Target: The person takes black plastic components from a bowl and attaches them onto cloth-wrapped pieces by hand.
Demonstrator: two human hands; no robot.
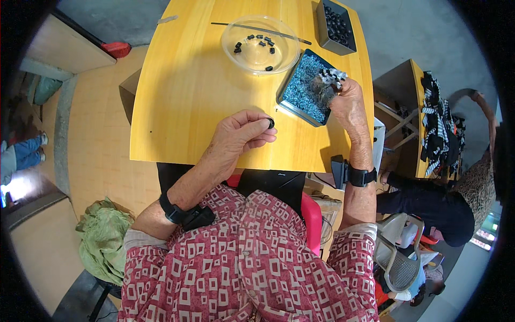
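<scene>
Left hand (241,134) pinching small black ring (271,123), right hand (343,99) in screw tray (300,91) (fingers buried)

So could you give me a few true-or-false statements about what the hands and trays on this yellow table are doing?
1. The left hand pinches a small black ring. True.
2. The right hand rests in the clear round dish. False: it is at the blue tray of small metal bits.
3. The clear round dish holds a few small black pieces. True.
4. The dark rectangular box at the table's far edge is empty. False: it holds many black pieces.
</scene>
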